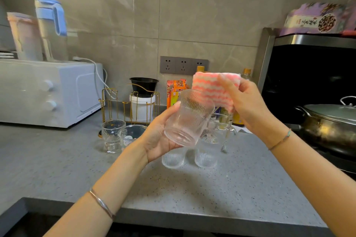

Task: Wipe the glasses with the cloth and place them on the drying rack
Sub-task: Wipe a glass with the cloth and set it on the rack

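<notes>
Ribbed glass sitting tilted in left hand, fingers wrapping round its base end, mouth pointing up at cloth, guessing so cloth can get inside. Right hand pinching folded pink-striped cloth just above rim; touching or not, can't tell. Two more ribbed glasses waiting right below grip on counter. Gold drying rack standing further left, behind, well apart. Reckon wiping is only starting.

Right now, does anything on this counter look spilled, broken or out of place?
Nothing stands out. The ribbed glass is tilted only because the left hand holds it up toward the cloth in the right hand. The other glasses stand on the counter, with no visible spill or crack.
</notes>
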Demonstrator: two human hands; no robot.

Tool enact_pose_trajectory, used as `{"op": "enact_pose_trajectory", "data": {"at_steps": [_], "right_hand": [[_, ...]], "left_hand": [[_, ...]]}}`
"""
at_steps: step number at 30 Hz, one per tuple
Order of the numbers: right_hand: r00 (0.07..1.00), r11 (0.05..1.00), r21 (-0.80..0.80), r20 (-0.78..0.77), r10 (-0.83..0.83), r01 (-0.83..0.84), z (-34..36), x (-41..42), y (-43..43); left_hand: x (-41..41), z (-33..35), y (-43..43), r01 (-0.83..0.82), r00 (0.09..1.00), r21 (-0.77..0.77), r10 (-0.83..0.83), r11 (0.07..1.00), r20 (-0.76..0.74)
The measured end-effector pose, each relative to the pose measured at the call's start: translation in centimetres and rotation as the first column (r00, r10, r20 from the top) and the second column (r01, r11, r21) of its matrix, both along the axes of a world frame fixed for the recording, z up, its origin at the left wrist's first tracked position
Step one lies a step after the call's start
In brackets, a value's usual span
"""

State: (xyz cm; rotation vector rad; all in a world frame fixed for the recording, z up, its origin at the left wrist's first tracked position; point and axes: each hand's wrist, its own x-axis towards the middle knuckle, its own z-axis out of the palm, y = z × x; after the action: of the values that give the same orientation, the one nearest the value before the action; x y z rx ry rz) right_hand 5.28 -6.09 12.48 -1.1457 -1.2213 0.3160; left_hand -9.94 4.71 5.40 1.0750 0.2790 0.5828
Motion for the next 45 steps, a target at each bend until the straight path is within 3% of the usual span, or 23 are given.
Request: {"op": "enact_pose_trajectory", "data": {"at_steps": [2, 5, 7, 11, 14, 18, 22, 25, 27, 29, 31, 33, 35, 37, 39, 45], "right_hand": [[0.978, 0.992, 0.094, 0.196, 0.070, -0.089, -0.6, -0.5, 0.3], [0.828, 0.995, 0.077, 0.552, -0.099, 0.068, -3.3, -0.8, 1.3], [0.780, 0.985, 0.130, 0.603, -0.168, 0.111, -4.6, -1.2, 1.8], [0.905, 0.992, 0.085, 0.407, -0.121, 0.095, -4.2, -2.8, 2.3], [0.916, 0.999, 0.024, 0.399, -0.045, 0.038, -3.7, -3.2, 2.9], [0.983, 0.994, 0.113, 0.185, -0.013, -0.008, -3.5, -3.6, 3.1], [0.990, 0.964, 0.239, -0.101, -0.100, 0.121, -3.9, -3.5, 3.1], [0.974, 0.908, 0.368, -0.179, -0.142, 0.200, -4.3, -3.6, 2.8], [0.982, 0.850, 0.492, -0.075, -0.173, 0.187, -4.7, -4.1, 2.3], [0.943, 0.786, 0.600, 0.153, -0.296, 0.150, -5.7, -4.4, 2.0], [0.804, 0.748, 0.659, 0.398, -0.442, 0.085, -6.5, -4.4, 2.0], [0.605, 0.754, 0.657, 0.596, -0.529, 0.012, -7.3, -4.0, 2.5], [0.423, 0.793, 0.609, 0.719, -0.551, -0.001, -7.8, -3.6, 3.1], [0.331, 0.812, 0.583, 0.763, -0.555, 0.015, -7.9, -3.3, 3.6], [0.316, 0.812, 0.582, 0.763, -0.564, 0.047, -7.5, -3.3, 3.7], [0.439, 0.815, 0.554, 0.698, -0.566, 0.171, -7.2, -2.7, 3.4]], "left_hand": [[0.4, -0.2, -0.4, -0.031, 0.999, 0.000, 0.031, 1.000, 0.016], [1.0, -0.4, -0.8, -0.020, 0.996, -0.053, 0.025, 0.998, 0.081], [1.2, -0.5, -0.9, -0.019, 0.995, -0.031, 0.022, 0.999, 0.094], [1.7, -0.6, -1.3, -0.073, 0.994, 0.081, 0.066, 0.994, 0.085], [1.9, -0.4, -1.7, -0.067, 0.989, 0.048, 0.060, 0.997, 0.133], [2.0, -0.3, -1.5, -0.028, 0.983, 0.003, 0.027, 1.000, 0.181], [2.3, 0.0, -1.3, -0.012, 0.979, -0.047, 0.021, 0.999, 0.204], [2.6, 0.3, -1.6, 0.014, 0.966, -0.169, 0.031, 0.986, 0.259], [2.6, 0.6, -1.6, -0.028, 0.954, -0.290, 0.112, 0.957, 0.279], [2.4, 0.9, -1.3, -0.016, 0.942, -0.392, 0.145, 0.920, 0.301], [2.4, 0.7, -0.9, 0.062, 0.926, -0.468, 0.124, 0.881, 0.356], [2.3, 0.6, -0.7, 0.091, 0.932, -0.409, 0.067, 0.908, 0.357], [2.2, 0.3, -0.8, 0.089, 0.944, -0.340, 0.030, 0.936, 0.329], [2.4, 0.2, -1.0, 0.081, 0.949, -0.325, 0.027, 0.942, 0.313], [2.4, 0.5, -1.2, 0.104, 0.948, -0.360, 0.018, 0.927, 0.319], [2.4, 0.9, -1.7, 0.086, 0.930, -0.438, 0.085, 0.895, 0.357]]}}
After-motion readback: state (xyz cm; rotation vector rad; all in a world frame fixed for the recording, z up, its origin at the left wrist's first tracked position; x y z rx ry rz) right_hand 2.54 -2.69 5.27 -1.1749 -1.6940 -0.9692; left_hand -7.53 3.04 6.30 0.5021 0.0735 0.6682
